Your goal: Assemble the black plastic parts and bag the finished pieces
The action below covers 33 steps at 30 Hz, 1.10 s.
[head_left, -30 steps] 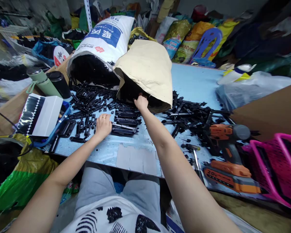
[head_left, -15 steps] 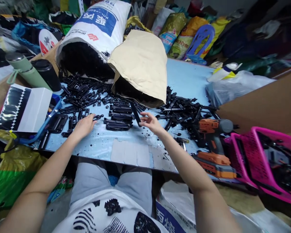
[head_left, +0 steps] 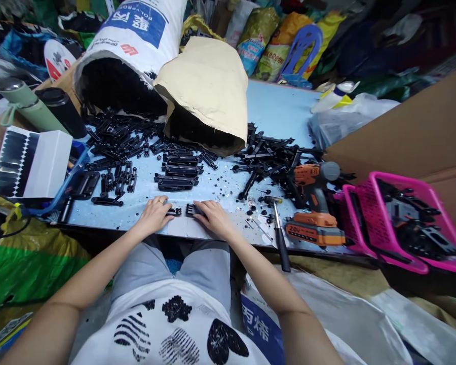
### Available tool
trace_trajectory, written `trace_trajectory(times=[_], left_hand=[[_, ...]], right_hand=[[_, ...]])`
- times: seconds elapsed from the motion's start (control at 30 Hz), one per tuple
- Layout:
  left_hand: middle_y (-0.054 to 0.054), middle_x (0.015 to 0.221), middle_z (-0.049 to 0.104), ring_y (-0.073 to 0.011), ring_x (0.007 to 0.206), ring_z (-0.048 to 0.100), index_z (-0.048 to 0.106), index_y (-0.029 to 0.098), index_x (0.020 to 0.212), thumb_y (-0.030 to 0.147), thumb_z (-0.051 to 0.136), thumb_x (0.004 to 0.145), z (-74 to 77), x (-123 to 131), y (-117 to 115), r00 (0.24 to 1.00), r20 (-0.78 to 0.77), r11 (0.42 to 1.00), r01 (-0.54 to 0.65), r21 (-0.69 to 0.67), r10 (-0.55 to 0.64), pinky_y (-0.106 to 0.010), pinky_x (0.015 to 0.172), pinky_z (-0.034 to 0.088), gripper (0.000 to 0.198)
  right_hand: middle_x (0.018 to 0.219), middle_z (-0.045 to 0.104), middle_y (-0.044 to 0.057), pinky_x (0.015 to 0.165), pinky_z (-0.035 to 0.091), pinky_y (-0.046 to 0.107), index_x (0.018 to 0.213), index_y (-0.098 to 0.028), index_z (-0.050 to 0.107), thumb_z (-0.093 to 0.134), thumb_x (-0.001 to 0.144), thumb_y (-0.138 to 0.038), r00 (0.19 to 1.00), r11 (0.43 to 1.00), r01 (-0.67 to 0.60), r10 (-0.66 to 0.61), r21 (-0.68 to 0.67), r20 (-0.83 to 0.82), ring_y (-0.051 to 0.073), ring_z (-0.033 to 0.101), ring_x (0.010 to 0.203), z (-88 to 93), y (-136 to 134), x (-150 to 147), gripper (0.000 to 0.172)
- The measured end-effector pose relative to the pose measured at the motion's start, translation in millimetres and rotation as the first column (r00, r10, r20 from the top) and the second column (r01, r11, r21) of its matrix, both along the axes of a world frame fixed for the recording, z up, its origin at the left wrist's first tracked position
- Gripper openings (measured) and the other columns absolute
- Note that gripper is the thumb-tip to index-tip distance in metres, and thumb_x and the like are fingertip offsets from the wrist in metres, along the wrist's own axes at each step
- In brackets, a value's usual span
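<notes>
My left hand rests at the near edge of the light blue table, fingers closed on a small black plastic piece. Right beside it, my right hand grips a longer black plastic part. The two parts sit end to end between my hands. Behind them lies a neat stack of assembled black parts. Loose black parts spill from a white sack and a tan paper sack lying on their sides at the back.
An orange cordless drill and a hammer lie to the right. A pink basket with black parts stands at the far right, beside a cardboard sheet. At left are a white box, a green bottle and a black cup.
My right hand left the tan sack's mouth and came back to the near table edge with a black part. My left hand also drew back with a small piece. Both now meet in front of me.
</notes>
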<state>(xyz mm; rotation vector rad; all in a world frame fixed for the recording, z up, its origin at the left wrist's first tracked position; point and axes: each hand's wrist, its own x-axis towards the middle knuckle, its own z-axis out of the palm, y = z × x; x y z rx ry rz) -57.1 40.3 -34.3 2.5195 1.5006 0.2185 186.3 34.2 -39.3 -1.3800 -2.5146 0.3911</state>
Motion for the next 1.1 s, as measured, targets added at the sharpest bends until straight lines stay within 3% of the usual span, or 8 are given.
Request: trace_trajectory(times=[0.2,0.33,0.43,0.53,0.63,0.77,0.97,1.1], left_hand=[[-0.019,0.131,0.046,-0.0332,0.126,0.038,0.055,0.016,0.118,0.030,0.056,0.084,-12.3,-10,-11,0.998,0.046,0.996,-0.043,0.082,0.039,-0.049,0.099,0.036,0.037],[-0.016,0.117,0.057,-0.0280,0.118,0.049,0.058,0.013,0.109,0.022,0.051,0.087,-14.6,2,-8,0.972,0.236,0.999,-0.009,0.046,-0.003,-0.044,0.099,0.038,0.025],[-0.011,0.106,0.063,-0.0230,0.102,0.058,0.056,0.014,0.111,0.024,0.056,0.085,-4.9,8,-8,0.887,0.460,0.999,-0.010,-0.048,0.030,-0.037,0.090,0.046,0.028],[-0.008,0.102,0.064,-0.0212,0.095,0.061,0.056,0.016,0.114,0.028,0.059,0.083,10.3,13,-10,0.792,0.600,0.991,-0.036,-0.132,0.109,-0.033,0.084,0.048,0.033],[-0.005,0.087,0.064,-0.0165,0.077,0.062,0.053,0.016,0.124,0.033,0.044,0.092,20.5,22,-12,0.704,0.677,0.969,-0.068,-0.237,0.215,-0.030,0.076,0.049,0.038],[-0.003,0.086,0.060,-0.0085,0.052,0.052,0.056,0.019,0.125,0.035,0.039,0.094,22.4,35,-16,0.617,0.736,0.948,-0.052,-0.314,0.278,-0.025,0.060,0.048,0.039],[-0.005,0.080,0.059,-0.0154,0.077,0.057,0.061,0.018,0.120,0.028,0.049,0.090,29.5,43,-20,0.674,0.718,0.984,-0.098,-0.148,0.175,-0.027,0.074,0.048,0.034],[-0.006,0.086,0.058,-0.0165,0.081,0.057,0.058,0.018,0.125,0.030,0.046,0.091,35.3,41,-24,0.744,0.655,0.991,-0.104,-0.080,0.131,-0.028,0.076,0.048,0.037]], right_hand=[[0.113,0.059,0.011,0.090,0.041,0.043,0.133,-0.023,0.048,0.046,0.092,-0.042,0.999,1.000,0.015,-0.015,-0.012,-0.029,0.026,0.050,0.106,-3.2,2,-1,0.045],[0.111,0.059,0.011,0.092,0.042,0.042,0.132,-0.021,0.049,0.043,0.093,-0.043,0.949,0.992,0.039,-0.075,-0.120,-0.305,0.024,0.053,0.105,0.6,0,-6,0.045],[0.115,0.057,0.008,0.083,0.049,0.036,0.135,-0.025,0.044,0.041,0.093,-0.046,0.785,0.938,0.035,-0.239,-0.344,-0.572,0.019,0.060,0.092,5.1,-4,-13,0.047],[0.093,0.062,0.005,0.064,0.052,0.030,0.137,-0.027,0.039,0.041,0.091,-0.051,0.596,0.821,-0.051,-0.432,-0.569,-0.677,0.015,0.061,0.067,7.2,-8,-23,0.052],[0.066,0.056,-0.001,0.054,0.050,0.027,0.138,-0.026,0.039,0.046,0.087,-0.055,0.444,0.745,-0.112,-0.555,-0.658,-0.703,0.014,0.056,0.056,7.8,-11,-36,0.058],[0.065,0.055,-0.002,0.049,0.047,0.025,0.138,-0.027,0.039,0.047,0.084,-0.059,0.324,0.708,-0.161,-0.620,-0.688,-0.714,0.012,0.054,0.053,9.2,-13,-47,0.063],[0.063,0.055,-0.003,0.052,0.047,0.025,0.139,-0.026,0.040,0.048,0.084,-0.057,0.330,0.782,-0.099,-0.558,-0.616,-0.761,0.011,0.052,0.054,11.5,-13,-40,0.064],[0.076,0.057,0.000,0.059,0.050,0.028,0.138,-0.028,0.043,0.049,0.087,-0.050,0.537,0.887,-0.089,-0.341,-0.453,-0.772,0.011,0.053,0.059,20.8,-9,-20,0.055]])
